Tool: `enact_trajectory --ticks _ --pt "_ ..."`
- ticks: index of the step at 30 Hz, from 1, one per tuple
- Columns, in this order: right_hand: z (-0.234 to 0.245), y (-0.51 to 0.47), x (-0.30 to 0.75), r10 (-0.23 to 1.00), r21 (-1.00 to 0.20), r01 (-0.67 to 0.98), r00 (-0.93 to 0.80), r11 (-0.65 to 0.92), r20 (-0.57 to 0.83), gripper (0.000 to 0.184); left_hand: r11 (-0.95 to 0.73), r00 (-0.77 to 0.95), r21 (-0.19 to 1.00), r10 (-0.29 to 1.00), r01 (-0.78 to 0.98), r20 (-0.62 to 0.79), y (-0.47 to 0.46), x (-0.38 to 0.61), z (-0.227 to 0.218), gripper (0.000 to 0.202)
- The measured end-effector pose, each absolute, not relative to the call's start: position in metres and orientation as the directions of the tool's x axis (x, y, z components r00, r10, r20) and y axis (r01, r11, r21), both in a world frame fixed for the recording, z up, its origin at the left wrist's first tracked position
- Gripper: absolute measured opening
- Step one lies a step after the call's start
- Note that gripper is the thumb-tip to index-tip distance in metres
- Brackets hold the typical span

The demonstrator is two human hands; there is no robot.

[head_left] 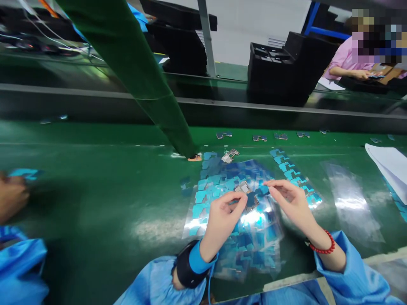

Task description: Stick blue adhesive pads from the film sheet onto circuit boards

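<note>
Between my hands, above a spread of clear sheets with blue stickers (203, 197), is a small circuit board (253, 201). My left hand (227, 214) pinches the board's left side between thumb and fingertips. A blue sticker (263, 190) reaches from the board to my right hand (288, 201), whose thumb and forefinger are pinched at its outer end. Whether the sticker lies on the board or just over it, I cannot tell. Another board with a silvery metal part (229, 156) lies at the top edge of the sheets.
Several circuit boards (280, 136) lie along the back of the green bench (152, 169). A strip of blue stickers (294, 176) and white paper (389, 163) are on the right. A green-wrapped post (143, 72) slants down. A co-worker's hand (12, 197) is at far left.
</note>
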State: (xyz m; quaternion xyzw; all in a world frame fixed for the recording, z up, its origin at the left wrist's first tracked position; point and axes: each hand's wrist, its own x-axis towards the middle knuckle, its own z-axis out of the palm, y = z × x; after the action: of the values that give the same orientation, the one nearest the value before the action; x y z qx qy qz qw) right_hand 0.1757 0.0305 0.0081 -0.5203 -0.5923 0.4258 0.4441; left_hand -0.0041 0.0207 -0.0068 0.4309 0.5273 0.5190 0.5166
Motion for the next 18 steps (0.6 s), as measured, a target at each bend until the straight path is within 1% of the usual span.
enact_trajectory --ticks 5,8,10,13,15,18 --pt "0.014 0.041 0.193 0.975 -0.944 0.311 -0.216 0.109 0.041 0.019 0.106 -0.038 0.993 0.993 -0.056 -0.108 0.019 -0.004 -0.007 0.012" --pt "0.016 0.041 0.196 0.959 -0.903 0.39 -0.273 0.181 0.074 0.017 0.112 -0.023 0.993 0.993 -0.041 -0.113 0.018 -0.004 -0.007 0.015" --pt "0.02 0.039 0.197 0.949 -0.843 0.463 -0.276 0.273 0.156 0.014 0.112 -0.028 0.993 0.993 -0.026 -0.112 0.019 -0.006 -0.008 0.021" --pt "0.026 0.034 0.196 0.896 -0.709 0.548 -0.256 0.444 0.364 0.009 0.118 -0.1 0.993 0.988 -0.018 -0.12 0.023 -0.011 -0.01 0.024" --pt "0.027 0.032 0.196 0.828 -0.614 0.571 -0.25 0.545 0.503 0.008 0.122 -0.156 0.992 0.98 -0.025 -0.124 0.026 -0.015 -0.012 0.023" --pt "0.026 0.029 0.197 0.696 -0.445 0.589 -0.305 0.674 0.65 0.017 0.119 -0.148 0.993 0.982 -0.008 -0.118 0.029 -0.018 -0.017 0.023"
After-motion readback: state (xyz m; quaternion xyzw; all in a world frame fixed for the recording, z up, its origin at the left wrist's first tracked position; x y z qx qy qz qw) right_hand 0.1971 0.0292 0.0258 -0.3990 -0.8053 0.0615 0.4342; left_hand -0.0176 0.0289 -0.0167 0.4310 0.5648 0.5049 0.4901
